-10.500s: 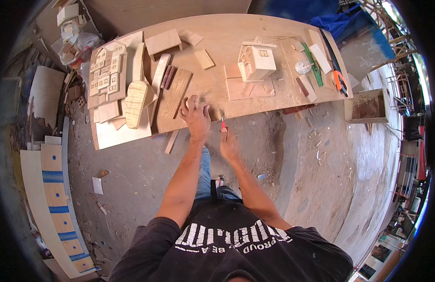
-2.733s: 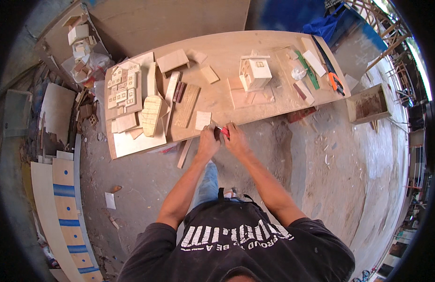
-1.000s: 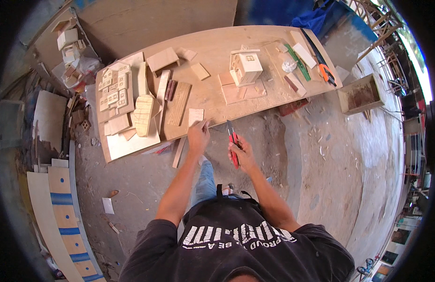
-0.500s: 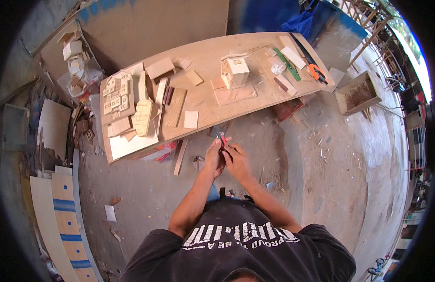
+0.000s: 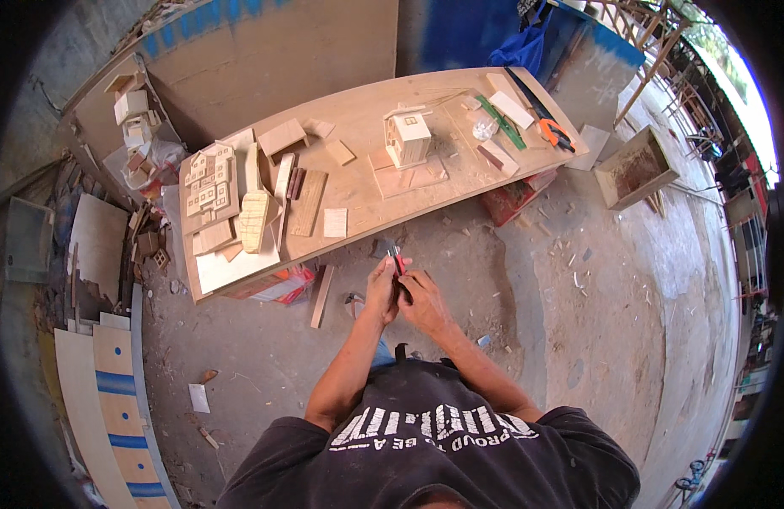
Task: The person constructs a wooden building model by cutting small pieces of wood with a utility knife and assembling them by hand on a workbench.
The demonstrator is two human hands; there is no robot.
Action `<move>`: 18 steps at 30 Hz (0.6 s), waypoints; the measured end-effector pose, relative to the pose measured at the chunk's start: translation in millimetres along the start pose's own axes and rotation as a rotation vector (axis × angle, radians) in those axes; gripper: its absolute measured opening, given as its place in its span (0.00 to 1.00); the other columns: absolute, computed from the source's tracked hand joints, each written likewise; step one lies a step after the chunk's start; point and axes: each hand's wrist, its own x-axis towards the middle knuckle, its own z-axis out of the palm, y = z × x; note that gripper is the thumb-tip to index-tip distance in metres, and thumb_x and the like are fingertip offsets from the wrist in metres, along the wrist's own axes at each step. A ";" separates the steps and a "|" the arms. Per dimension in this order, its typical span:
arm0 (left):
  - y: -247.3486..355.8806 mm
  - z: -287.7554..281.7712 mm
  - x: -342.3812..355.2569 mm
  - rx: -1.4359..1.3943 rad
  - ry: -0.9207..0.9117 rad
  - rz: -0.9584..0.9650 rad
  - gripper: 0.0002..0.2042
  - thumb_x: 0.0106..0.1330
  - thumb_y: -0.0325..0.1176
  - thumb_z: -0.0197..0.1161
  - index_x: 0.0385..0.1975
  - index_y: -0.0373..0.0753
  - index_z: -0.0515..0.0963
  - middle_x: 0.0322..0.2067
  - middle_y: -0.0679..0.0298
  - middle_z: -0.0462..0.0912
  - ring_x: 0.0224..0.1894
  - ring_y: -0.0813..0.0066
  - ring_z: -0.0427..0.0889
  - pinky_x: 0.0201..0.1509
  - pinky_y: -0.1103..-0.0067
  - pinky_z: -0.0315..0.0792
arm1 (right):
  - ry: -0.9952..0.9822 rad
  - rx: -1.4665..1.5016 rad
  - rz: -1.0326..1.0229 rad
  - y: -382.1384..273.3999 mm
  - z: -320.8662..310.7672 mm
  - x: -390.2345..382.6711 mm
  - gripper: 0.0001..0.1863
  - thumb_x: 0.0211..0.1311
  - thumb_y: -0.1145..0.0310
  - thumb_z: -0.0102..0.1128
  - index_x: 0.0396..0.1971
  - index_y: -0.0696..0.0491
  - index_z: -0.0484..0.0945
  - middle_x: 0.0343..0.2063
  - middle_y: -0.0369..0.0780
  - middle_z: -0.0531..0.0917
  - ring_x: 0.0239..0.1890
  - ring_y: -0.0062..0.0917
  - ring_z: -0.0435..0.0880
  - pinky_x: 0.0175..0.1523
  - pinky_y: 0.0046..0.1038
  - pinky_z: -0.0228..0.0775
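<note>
Red and black knife (image 5: 398, 262), one: held between both hands, above the floor, just short of the near edge of the table (image 5: 358, 195), blade toward the table. Left hand (image 5: 381, 287): fingers curled close about the knife, little gap left. Right hand (image 5: 424, 303): fingers bent inward, tips apparently against the handle from the right, though small and partly hidden in this view.

Pale wood square (image 5: 335, 223), one: flat on the table near its front edge, nearest loose piece to the hands. Brown plank (image 5: 308, 204), one: flat, left of the square, apart from it. Dark red sticks (image 5: 295, 183): laid together, just left of the plank. Yellowish wood block (image 5: 254, 222), one: farther left, resting on other pieces. House front (image 5: 211, 187), pale wood with small windows: face up at the left end. Toy house (image 5: 409, 140), pale wood: upright on a reddish board (image 5: 396, 183). Clear crumpled plastic (image 5: 485, 128): right of the toy house. Green strip (image 5: 504, 125), one: slantwise, just beside the plastic. Saw (image 5: 537, 105), dark blade, orange handle: along the right end. Wooden box (image 5: 636, 170), one: on the floor, right of the table.
</note>
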 end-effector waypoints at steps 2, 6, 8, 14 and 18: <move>0.3 0.6 0.6 0.007 -0.011 -0.004 0.14 0.78 0.41 0.48 0.55 0.44 0.73 0.45 0.59 0.83 0.42 0.70 0.81 0.48 0.71 0.78 | 0.003 -0.017 -0.017 -0.7 0.4 -0.7 0.16 0.53 0.77 0.61 0.44 0.60 0.78 0.42 0.48 0.78 0.47 0.44 0.79 0.51 0.41 0.74; 0.3 22.4 -6.9 -0.049 0.105 0.011 0.12 0.77 0.40 0.49 0.48 0.41 0.76 0.40 0.61 0.83 0.38 0.71 0.81 0.45 0.74 0.78 | -0.008 -0.346 0.022 -1.0 -1.6 -0.5 0.12 0.55 0.72 0.64 0.39 0.59 0.77 0.40 0.47 0.79 0.46 0.40 0.79 0.44 0.42 0.73; -5.1 18.9 -5.4 -0.096 0.149 0.036 0.12 0.77 0.39 0.50 0.43 0.39 0.77 0.35 0.62 0.83 0.35 0.72 0.81 0.41 0.75 0.77 | -0.039 -0.428 0.051 -1.0 1.8 1.2 0.11 0.57 0.69 0.63 0.37 0.58 0.76 0.39 0.48 0.79 0.44 0.40 0.80 0.42 0.43 0.73; -15.5 -9.8 8.4 -0.096 0.088 0.053 0.10 0.77 0.38 0.50 0.48 0.42 0.76 0.37 0.65 0.82 0.38 0.74 0.80 0.47 0.75 0.76 | -0.185 -0.455 0.244 -4.6 8.1 9.2 0.16 0.64 0.61 0.56 0.41 0.59 0.74 0.40 0.48 0.80 0.38 0.44 0.83 0.40 0.44 0.75; -6.6 1.5 4.2 -0.075 0.180 0.022 0.09 0.77 0.36 0.50 0.43 0.41 0.77 0.35 0.64 0.82 0.36 0.73 0.80 0.45 0.75 0.77 | -0.277 -0.293 0.220 6.5 7.2 6.6 0.17 0.69 0.61 0.51 0.48 0.58 0.71 0.44 0.48 0.80 0.42 0.46 0.84 0.40 0.46 0.78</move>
